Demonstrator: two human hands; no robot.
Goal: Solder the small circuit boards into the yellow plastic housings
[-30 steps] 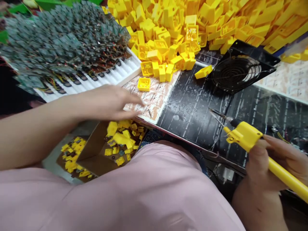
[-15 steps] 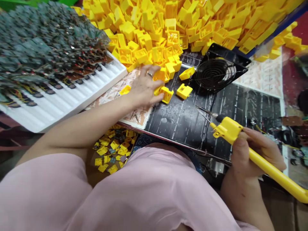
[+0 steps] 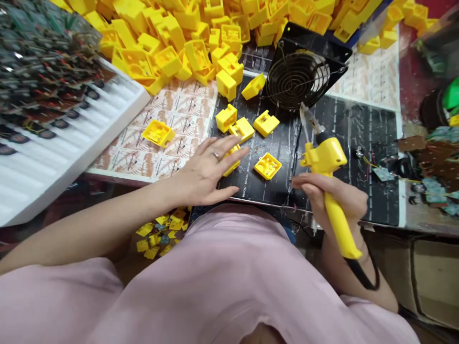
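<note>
My left hand point(image 3: 206, 171) lies spread on the black bench mat point(image 3: 283, 186), its fingertips over a yellow plastic housing point(image 3: 232, 160) and a ring on one finger. Several similar square housings point(image 3: 242, 129) sit just beyond the fingers, and another point(image 3: 267, 166) lies to the right of the hand, apart from it. My right hand point(image 3: 328, 196) grips a yellow-handled soldering iron point(image 3: 332, 205), its metal tip point(image 3: 306, 117) pointing up towards a black wire-guarded fan point(image 3: 297, 74).
A large heap of yellow housings point(image 3: 172, 48) rises along the far side. A white foam tray point(image 3: 64, 157) holding circuit boards lies at the left. One housing point(image 3: 158, 133) rests on a printed paper sheet point(image 3: 168, 114). Small yellow parts point(image 3: 158, 234) lie below the bench edge.
My left hand has moved from the heap's foot towards the near mat edge, and more housings lie spread on the mat. The iron has swung from pointing left to pointing upward.
</note>
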